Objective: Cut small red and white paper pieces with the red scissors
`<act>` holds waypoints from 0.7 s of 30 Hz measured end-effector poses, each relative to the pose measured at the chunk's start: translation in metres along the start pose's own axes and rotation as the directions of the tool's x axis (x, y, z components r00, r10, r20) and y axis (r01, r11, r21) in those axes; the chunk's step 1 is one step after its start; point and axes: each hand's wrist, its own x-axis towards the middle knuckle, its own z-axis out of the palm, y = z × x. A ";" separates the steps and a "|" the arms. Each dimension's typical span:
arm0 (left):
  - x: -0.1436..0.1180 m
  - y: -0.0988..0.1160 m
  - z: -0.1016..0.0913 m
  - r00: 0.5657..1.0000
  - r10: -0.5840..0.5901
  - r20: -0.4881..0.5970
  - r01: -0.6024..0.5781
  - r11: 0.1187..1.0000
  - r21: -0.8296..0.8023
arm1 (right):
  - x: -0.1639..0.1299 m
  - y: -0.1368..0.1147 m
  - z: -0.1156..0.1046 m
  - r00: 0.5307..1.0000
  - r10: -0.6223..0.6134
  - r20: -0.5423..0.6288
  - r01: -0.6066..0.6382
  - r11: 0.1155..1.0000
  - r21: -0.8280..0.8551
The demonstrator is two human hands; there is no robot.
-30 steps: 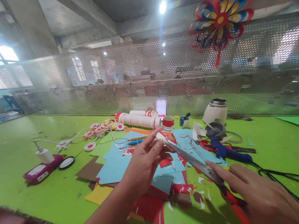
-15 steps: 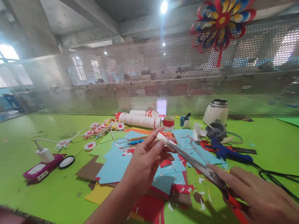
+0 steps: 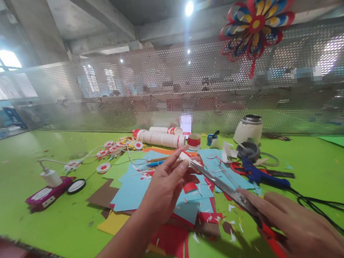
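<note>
Green table (image 3: 15, 171) strewn with blue paper (image 3: 129, 192), red paper (image 3: 172, 238), brown and yellow sheets. At left, magenta power strip (image 3: 45, 195) with white charger (image 3: 50, 177). Behind, white tubes (image 3: 159, 138), taped cup (image 3: 193, 141), white jar (image 3: 248, 128). At right, blue glue gun (image 3: 262, 174), black cord (image 3: 332, 206). Above, paper flower (image 3: 255, 16) on perforated screen (image 3: 155, 93).

**Count of what's on the bench**

I count two hands: left hand (image 3: 166, 189), right hand (image 3: 298, 226). Two pairs of scissors: the pair in my right hand (image 3: 228, 189), and a red-handled pair (image 3: 236, 166) lying flat. One blue glue gun (image 3: 262, 174). One white jar (image 3: 248, 128). One red-banded tape roll (image 3: 193, 141). One pink power strip (image 3: 46, 196) with one white charger (image 3: 51, 178). One paper pinwheel (image 3: 255, 20) on the mesh. Red-and-white paper discs (image 3: 103, 168): several, too small to count exactly.
</note>
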 end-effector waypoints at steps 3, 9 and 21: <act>0.000 0.001 -0.001 1.000 0.002 -0.001 -0.001 1.000 0.018 | -0.001 0.000 0.000 1.000 -0.012 0.014 0.012 1.000 0.003; 0.000 0.000 0.000 1.000 0.006 -0.006 -0.006 1.000 0.024 | -0.004 0.000 0.000 1.000 0.009 0.010 -0.009 1.000 -0.023; 0.001 -0.001 -0.003 1.000 0.000 0.024 -0.001 0.999 0.035 | -0.007 0.005 -0.001 0.997 0.035 0.073 -0.034 0.999 -0.012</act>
